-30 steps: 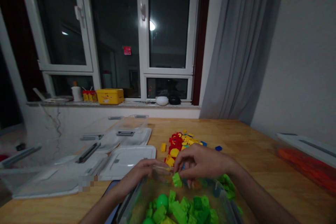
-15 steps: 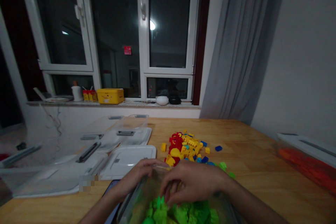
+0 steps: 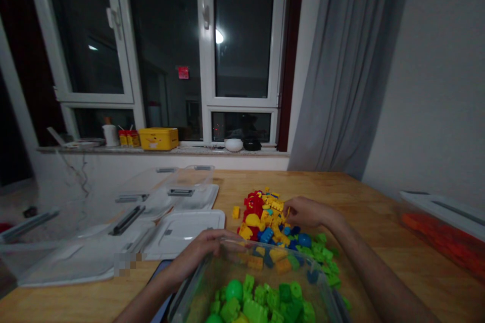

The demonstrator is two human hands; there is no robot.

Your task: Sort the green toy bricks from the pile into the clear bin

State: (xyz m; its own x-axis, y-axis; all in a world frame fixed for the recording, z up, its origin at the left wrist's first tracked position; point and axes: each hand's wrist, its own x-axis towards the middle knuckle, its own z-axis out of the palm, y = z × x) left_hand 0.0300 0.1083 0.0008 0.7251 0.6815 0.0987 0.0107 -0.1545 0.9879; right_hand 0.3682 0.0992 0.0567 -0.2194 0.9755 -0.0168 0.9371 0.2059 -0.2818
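Observation:
A clear plastic box [image 3: 326, 282] stands in front of me with green toy bricks [image 3: 261, 303], a green ball [image 3: 234, 290] and a bit of yellow in it. My left hand [image 3: 210, 245] grips the box's far left rim, its fingertips partly hidden behind the wall. Beyond the box lies a mixed heap of toy bricks, with yellow bricks [image 3: 278, 205], red bricks [image 3: 254, 204] and blue bricks [image 3: 266, 235]. At the heap's right edge my right hand [image 3: 306, 212] pinches a small yellow brick between bent fingers. Loose green bricks [image 3: 322, 252] lie below that hand.
White lids [image 3: 185, 227] and clear boxes [image 3: 68, 257] occupy the table's left side. A lidded box of orange-red pieces [image 3: 439, 232] stands at the right edge. Under my left forearm lies a dark flat object [image 3: 161, 267]. On the windowsill sits a yellow box [image 3: 159, 138].
My right hand has left the inside of the box and moved forward and right to the heap. My left hand stays on the rim. More green bricks now show.

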